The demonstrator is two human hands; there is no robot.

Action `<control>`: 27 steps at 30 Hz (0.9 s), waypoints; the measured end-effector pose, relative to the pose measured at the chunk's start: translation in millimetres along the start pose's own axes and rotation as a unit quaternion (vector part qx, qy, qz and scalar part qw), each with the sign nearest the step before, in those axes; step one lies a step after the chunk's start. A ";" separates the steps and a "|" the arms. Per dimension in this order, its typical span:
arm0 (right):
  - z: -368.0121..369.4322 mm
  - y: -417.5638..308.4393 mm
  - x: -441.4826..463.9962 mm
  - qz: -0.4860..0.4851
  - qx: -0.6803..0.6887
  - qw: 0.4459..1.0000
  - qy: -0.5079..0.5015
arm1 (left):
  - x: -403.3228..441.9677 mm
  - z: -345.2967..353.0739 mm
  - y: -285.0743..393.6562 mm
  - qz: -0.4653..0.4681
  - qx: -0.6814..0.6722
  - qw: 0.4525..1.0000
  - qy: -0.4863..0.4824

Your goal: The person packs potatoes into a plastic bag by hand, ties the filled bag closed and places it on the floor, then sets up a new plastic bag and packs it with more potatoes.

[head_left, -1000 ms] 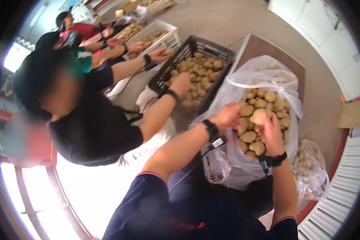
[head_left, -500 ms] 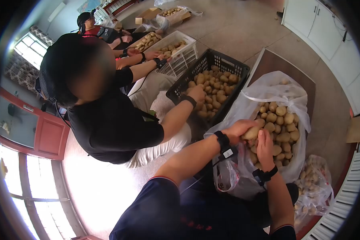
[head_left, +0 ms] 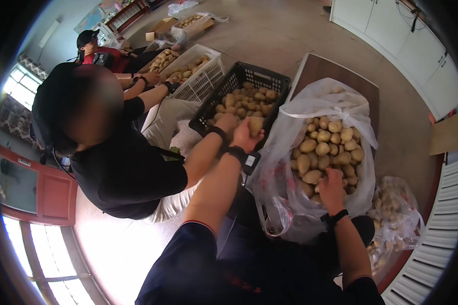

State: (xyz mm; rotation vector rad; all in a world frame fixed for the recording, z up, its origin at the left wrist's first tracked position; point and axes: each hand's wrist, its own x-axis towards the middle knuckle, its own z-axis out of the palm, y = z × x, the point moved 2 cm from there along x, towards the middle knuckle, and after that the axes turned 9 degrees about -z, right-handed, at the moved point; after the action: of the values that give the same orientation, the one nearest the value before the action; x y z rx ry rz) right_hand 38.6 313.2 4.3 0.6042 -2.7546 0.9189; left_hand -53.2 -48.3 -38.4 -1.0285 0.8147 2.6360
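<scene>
My left hand (head_left: 246,136) is closed on a potato (head_left: 256,125) over the near edge of a black plastic crate (head_left: 201,118), close to a co-worker's hand. My right hand (head_left: 332,190) lies on the potatoes (head_left: 322,148) inside a clear plastic bag (head_left: 275,175). Its fingers are partly spread and touch the pile; no potato shows as gripped in them. More potatoes (head_left: 245,104) fill much of the crate.
A co-worker in a black shirt (head_left: 122,168) sits close on the left, reaching into the crate. Beyond are a white crate (head_left: 213,68) and other seated people. A brown board (head_left: 336,71) lies under the bag. Another potato bag (head_left: 397,218) stands at the right.
Both hands were together at a potato above the bag. My left hand has carried the potato left to the black crate, while my right hand has lowered onto the pile. The view has shifted right.
</scene>
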 end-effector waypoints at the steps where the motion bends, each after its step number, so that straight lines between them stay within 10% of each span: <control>1: -0.2 -2.4 0.9 0.010 -0.003 1.000 -0.013 | 1.8 -5.7 4.0 -0.002 -0.010 1.000 0.006; 27: -7.9 30.0 0.6 0.003 -0.246 0.969 -0.027 | 13.5 -28.1 10.0 0.090 -0.116 0.986 0.074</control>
State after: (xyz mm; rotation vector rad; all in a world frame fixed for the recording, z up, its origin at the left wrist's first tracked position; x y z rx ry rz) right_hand 25.5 339.5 -5.2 0.5305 -2.8689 0.1960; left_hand -50.9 -72.5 -60.4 -1.2789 0.6693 2.8893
